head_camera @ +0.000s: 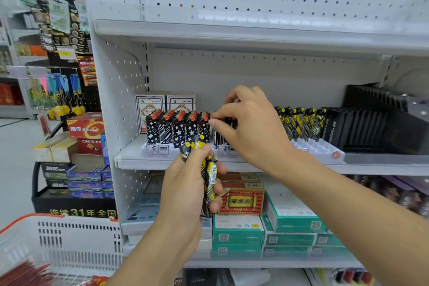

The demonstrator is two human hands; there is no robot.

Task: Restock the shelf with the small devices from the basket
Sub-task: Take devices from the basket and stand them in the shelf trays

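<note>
Small devices in my left hand (185, 183): slim black-and-yellow lighters (207, 174), barcode strip on one, bunched upright, fingers curled tight around bundle, held just below shelf edge (130, 160). My right hand (250, 127) at shelf row, thumb and forefinger pinching top of black striped lighter (218, 137) beside red-capped patterned ones (178, 127). More yellow-black lighters (299, 123) stand in white tray (318, 146) right of hand. White basket (69, 239), orange rim, lower left.
</note>
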